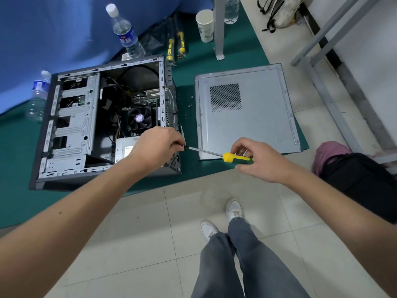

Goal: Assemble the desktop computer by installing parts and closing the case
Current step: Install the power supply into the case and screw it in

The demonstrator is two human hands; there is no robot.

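An open grey computer case lies on its side on a green mat, showing the CPU fan and the power supply. Its grey side panel lies flat to the right. My right hand grips the yellow-green handle of a screwdriver whose shaft points left at the case's rear edge. My left hand pinches the tip end of the shaft beside the case's rear wall. Whatever sits at the tip is hidden by my fingers.
Two water bottles stand behind and left of the case. Two more yellow screwdrivers, a paper cup and a metal table leg are at the back. Small screws lie between case and panel. A dark bag sits right.
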